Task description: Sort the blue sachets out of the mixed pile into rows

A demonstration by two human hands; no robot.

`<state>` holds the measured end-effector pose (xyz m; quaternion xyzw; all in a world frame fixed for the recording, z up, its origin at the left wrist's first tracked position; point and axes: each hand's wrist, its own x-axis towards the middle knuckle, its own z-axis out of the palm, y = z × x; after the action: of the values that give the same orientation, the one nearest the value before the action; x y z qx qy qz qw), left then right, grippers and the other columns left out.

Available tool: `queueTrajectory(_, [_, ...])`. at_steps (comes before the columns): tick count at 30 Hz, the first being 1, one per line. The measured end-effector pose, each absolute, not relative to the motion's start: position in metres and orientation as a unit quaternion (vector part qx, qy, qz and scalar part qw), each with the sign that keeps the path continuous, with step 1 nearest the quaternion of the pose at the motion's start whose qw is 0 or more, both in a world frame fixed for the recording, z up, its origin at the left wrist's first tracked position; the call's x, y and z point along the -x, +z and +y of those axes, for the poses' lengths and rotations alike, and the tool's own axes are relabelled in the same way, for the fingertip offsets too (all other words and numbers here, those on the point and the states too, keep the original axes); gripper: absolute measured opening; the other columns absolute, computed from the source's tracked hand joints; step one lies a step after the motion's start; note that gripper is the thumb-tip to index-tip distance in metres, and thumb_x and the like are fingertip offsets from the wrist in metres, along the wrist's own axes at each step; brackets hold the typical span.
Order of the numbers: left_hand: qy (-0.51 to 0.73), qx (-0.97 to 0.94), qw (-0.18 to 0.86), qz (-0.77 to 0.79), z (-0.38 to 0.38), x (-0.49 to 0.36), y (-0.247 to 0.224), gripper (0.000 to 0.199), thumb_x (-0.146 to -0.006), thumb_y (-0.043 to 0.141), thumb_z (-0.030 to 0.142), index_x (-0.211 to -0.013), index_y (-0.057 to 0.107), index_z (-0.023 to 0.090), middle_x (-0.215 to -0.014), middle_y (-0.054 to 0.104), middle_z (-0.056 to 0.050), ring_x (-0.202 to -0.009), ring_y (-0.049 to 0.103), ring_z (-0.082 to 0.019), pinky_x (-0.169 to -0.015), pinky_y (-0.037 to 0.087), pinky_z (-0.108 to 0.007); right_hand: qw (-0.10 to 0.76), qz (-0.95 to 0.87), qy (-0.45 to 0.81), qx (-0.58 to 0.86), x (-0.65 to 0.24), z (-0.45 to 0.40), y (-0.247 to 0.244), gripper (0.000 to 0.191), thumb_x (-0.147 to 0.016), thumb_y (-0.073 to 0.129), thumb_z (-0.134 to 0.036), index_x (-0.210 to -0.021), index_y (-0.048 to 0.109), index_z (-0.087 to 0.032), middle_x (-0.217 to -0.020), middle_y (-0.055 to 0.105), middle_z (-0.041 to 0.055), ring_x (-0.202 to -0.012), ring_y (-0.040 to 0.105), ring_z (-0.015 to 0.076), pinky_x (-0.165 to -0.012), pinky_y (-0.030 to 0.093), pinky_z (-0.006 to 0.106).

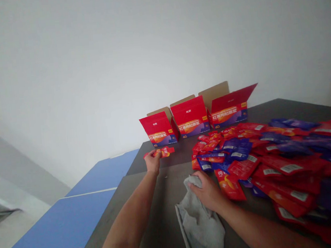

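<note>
My left hand [153, 161] pinches a red packet [165, 152] at its left end, just in front of the leftmost open box [159, 130]. My right hand [206, 191] is closed on the top of a crumpled grey cloth [201, 225], which hangs down over the near part of the dark table. Right beside that hand lies a red pouch [230, 185] at the left edge of a large pile of red and purple pouches [273, 161].
Two more open red boxes [190, 118] [228, 109] stand in the row at the back of the dark table [157, 202], before a pale wall. A blue surface [93, 196] with a white line adjoins the table on the left.
</note>
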<state>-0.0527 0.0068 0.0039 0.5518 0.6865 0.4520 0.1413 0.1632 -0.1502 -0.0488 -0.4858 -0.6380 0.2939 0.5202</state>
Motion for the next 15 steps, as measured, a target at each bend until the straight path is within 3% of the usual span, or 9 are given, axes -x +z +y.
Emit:
queueTrajectory(4, [0.546, -0.541, 0.228, 0.598, -0.046, 0.063, -0.01, 0.045, -0.076, 0.06, 0.041, -0.111, 0.061, 0.012, -0.1, 0.067, -0.009, -0.09, 0.062, -0.018, -0.08, 0.049, -0.028, 0.538, -0.628, 0.285, 0.485, -0.164, -0.146, -0.052, 0.02, -0.077, 0.054, -0.036, -0.089, 0.055, -0.02, -0.089, 0.06, 0.0038, -0.084, 0.057, 0.0186, -0.076, 0.044, 0.031])
queueTrajectory(7, [0.553, -0.54, 0.219, 0.595, -0.084, 0.061, -0.02, 0.036, -0.08, 0.054, 0.039, -0.105, 0.063, 0.014, -0.099, 0.065, -0.008, -0.086, 0.062, -0.017, -0.077, 0.05, -0.028, 0.546, -0.62, 0.284, 0.487, -0.165, -0.144, -0.053, 0.025, -0.076, 0.055, -0.04, -0.091, 0.056, -0.019, -0.091, 0.061, 0.0048, -0.086, 0.057, 0.0201, -0.078, 0.044, 0.033])
queueTrajectory(11, [0.576, -0.54, 0.196, 0.581, -0.118, 0.043, -0.026, 0.027, -0.081, 0.053, 0.035, -0.099, 0.061, 0.017, -0.107, 0.06, -0.007, -0.092, 0.059, -0.016, -0.081, 0.048, -0.027, 0.537, -0.63, 0.299, 0.474, -0.168, -0.146, -0.049, 0.029, -0.077, 0.055, -0.041, -0.094, 0.056, -0.018, -0.095, 0.062, 0.006, -0.092, 0.058, 0.0212, -0.082, 0.044, 0.034])
queueTrajectory(15, [0.551, -0.512, 0.257, 0.607, -0.132, 0.022, -0.018, 0.03, -0.08, 0.056, 0.036, -0.106, 0.057, 0.02, -0.114, 0.057, -0.008, -0.101, 0.057, -0.018, -0.081, 0.048, -0.025, 0.519, -0.645, 0.324, 0.458, -0.168, -0.15, -0.046, 0.03, -0.076, 0.056, -0.038, -0.099, 0.057, -0.018, -0.104, 0.063, 0.0068, -0.097, 0.059, 0.0214, -0.086, 0.043, 0.034])
